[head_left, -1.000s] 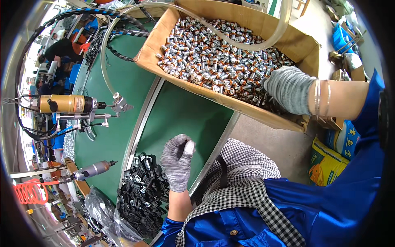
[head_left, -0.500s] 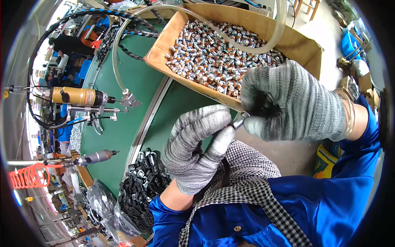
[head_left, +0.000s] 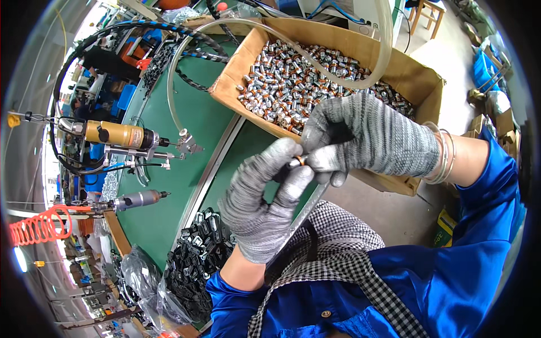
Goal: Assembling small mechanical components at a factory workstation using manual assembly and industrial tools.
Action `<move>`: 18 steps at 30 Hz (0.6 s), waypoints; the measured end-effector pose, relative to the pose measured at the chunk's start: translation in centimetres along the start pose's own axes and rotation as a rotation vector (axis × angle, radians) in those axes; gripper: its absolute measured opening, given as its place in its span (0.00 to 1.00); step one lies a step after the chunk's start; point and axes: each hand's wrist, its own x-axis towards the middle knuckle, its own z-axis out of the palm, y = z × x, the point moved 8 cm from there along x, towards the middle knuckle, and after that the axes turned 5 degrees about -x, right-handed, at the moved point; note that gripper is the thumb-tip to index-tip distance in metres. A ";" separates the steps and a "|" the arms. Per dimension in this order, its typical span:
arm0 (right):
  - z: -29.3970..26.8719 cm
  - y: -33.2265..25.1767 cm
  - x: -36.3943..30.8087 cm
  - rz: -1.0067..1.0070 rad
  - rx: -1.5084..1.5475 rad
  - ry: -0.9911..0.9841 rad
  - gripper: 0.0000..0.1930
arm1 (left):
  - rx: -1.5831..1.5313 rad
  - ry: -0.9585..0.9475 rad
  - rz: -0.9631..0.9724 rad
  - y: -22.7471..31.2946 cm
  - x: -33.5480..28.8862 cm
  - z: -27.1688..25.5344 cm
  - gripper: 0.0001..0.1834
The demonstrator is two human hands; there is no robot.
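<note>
Your left hand (head_left: 264,205) and right hand (head_left: 360,138) meet above the near edge of the green bench (head_left: 186,129), fingers closed around one small metal fitting (head_left: 297,162) with an orange ring. Its long axis seems to run left to right between your fingertips, though it is mostly hidden. The cardboard box (head_left: 414,76) of like fittings sits just beyond.
</note>
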 end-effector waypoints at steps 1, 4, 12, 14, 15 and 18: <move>0.2 -0.2 0.3 -0.006 -0.001 -0.003 0.10 | -0.083 0.057 -0.109 -0.8 0.0 -0.7 0.17; 0.8 -0.1 0.8 0.015 0.166 -0.070 0.13 | -0.189 -0.009 -0.106 -1.4 1.4 -1.1 0.15; 1.7 1.4 2.6 0.109 0.295 -0.159 0.14 | -0.340 -0.138 -0.208 -2.9 2.1 -0.9 0.16; 1.0 1.3 2.7 0.091 0.232 -0.143 0.14 | -0.312 -0.162 -0.220 -3.3 2.7 -0.7 0.18; 0.7 0.9 2.7 0.071 0.168 -0.126 0.14 | -0.319 -0.217 -0.157 -2.8 3.4 -0.4 0.20; -1.6 -0.5 2.1 -0.082 0.108 0.058 0.15 | -0.489 -0.244 -0.156 -3.8 7.0 -1.4 0.22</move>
